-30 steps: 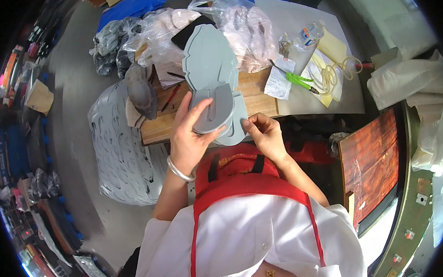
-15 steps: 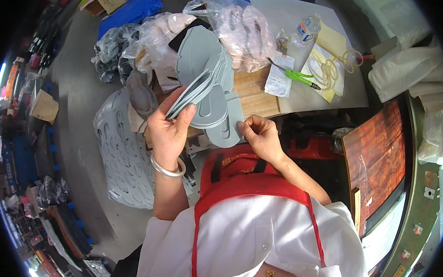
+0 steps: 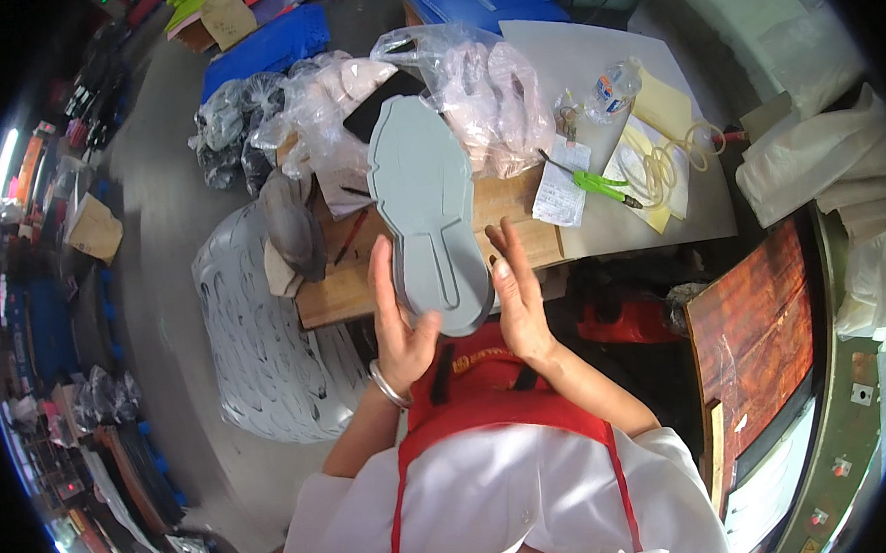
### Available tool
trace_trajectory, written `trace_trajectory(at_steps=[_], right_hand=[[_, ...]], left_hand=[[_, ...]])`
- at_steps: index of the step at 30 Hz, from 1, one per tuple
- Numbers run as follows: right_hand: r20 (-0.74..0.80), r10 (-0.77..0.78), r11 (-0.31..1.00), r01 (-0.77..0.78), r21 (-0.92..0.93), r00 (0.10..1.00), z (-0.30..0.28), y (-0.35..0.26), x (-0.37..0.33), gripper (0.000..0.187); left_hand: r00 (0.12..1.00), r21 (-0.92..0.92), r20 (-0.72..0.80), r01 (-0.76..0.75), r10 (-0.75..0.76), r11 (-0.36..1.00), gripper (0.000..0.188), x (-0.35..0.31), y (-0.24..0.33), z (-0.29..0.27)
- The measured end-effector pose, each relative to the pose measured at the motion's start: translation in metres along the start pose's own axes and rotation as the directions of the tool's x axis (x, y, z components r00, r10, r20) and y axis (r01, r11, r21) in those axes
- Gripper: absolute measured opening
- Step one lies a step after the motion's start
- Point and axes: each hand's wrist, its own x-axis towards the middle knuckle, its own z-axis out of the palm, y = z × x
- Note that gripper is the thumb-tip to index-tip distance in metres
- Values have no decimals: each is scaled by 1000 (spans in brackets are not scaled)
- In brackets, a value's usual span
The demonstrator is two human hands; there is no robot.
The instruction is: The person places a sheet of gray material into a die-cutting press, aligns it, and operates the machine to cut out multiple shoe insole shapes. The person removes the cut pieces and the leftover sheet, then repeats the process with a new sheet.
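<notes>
A neat stack of grey shoe soles (image 3: 424, 192) is held upright in front of me, its top sole showing a wavy outline and a long groove in the heel. My left hand (image 3: 400, 324) grips the heel end from the left, thumb over the top sole and fingers along the side. Against the right edge of the heel rests my right hand (image 3: 519, 293), its fingers stretched out and apart. How many soles lie under the top one is hidden.
Beyond the soles is a wooden bench (image 3: 344, 292) with plastic bags of pale pink pieces (image 3: 499, 93) and a dark phone-like slab (image 3: 384, 104). Green-handled snips (image 3: 598, 183), papers and a plastic bottle (image 3: 615, 87) lie to the right. A large wrapped bundle (image 3: 266, 336) stands left.
The fanned-out soles are now squared into one stack and turned flat toward me. Both hands moved lower, the left one to the right; the right hand went from a pinch to stretched fingers.
</notes>
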Motion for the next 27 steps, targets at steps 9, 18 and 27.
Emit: trace_trajectory(at_steps=[9,18,27], right_hand=[[71,-80,992,87,-91,994,7,-6,-1,71],[-309,198,979,-206,7,930,-142,29,-158,29],[-684,321,929,-359,92,655,-184,49,-458,23]], left_hand=[[971,-288,-209,49,-113,956,82,-4,-21,27],[880,-75,76,-464,469,883,54,-45,41,59],[248,-628,595,-451,764,635,23,-229,152,263]])
